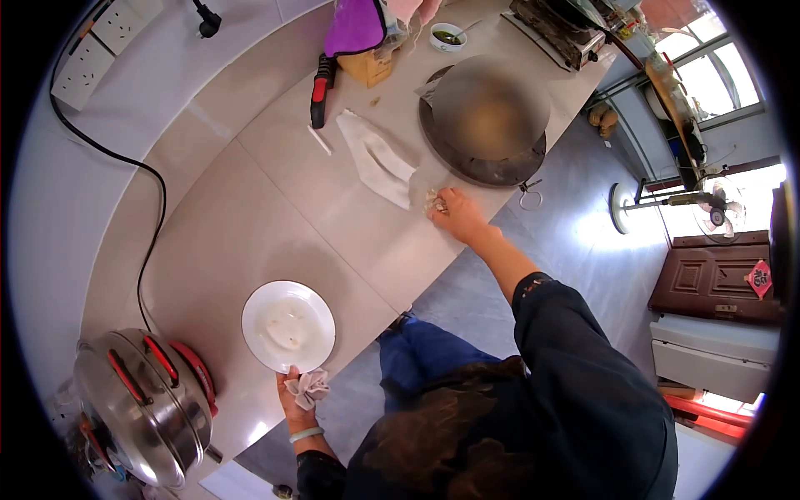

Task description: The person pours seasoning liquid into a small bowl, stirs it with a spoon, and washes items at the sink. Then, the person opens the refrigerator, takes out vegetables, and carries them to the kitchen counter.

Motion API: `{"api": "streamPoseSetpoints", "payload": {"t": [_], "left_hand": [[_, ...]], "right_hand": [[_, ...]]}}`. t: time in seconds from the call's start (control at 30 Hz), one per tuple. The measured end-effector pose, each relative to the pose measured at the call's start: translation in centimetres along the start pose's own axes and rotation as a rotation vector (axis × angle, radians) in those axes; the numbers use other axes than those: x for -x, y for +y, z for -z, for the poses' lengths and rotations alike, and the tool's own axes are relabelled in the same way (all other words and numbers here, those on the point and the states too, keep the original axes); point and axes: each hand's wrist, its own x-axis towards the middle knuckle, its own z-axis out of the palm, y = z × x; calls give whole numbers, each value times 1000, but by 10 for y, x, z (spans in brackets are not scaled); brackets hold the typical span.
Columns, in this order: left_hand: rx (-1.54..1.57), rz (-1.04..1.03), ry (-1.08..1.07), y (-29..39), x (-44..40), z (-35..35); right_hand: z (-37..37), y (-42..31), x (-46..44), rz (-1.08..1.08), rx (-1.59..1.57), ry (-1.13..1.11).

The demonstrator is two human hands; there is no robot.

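Head view, left hand [295, 398] pinching glossy round plate [323, 310], right hand [460, 216] pinching lumpy bits [432, 200]

We see a pale tiled counter [250, 200] with a white sheet [367, 154] near its middle, beside a short white stick [319, 140] and a red-and-black handle [319, 96]. On it we also have a small bowl [442, 45], a stove [557, 33] and a dark round pan [492, 171].
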Motion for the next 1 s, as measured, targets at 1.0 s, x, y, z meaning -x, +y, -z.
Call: {"api": "streamPoseSetpoints", "payload": {"t": [1.0], "left_hand": [[-181, -12, 45, -1, -20, 19]], "right_hand": [[36, 46, 16, -93, -392, 42]]}}
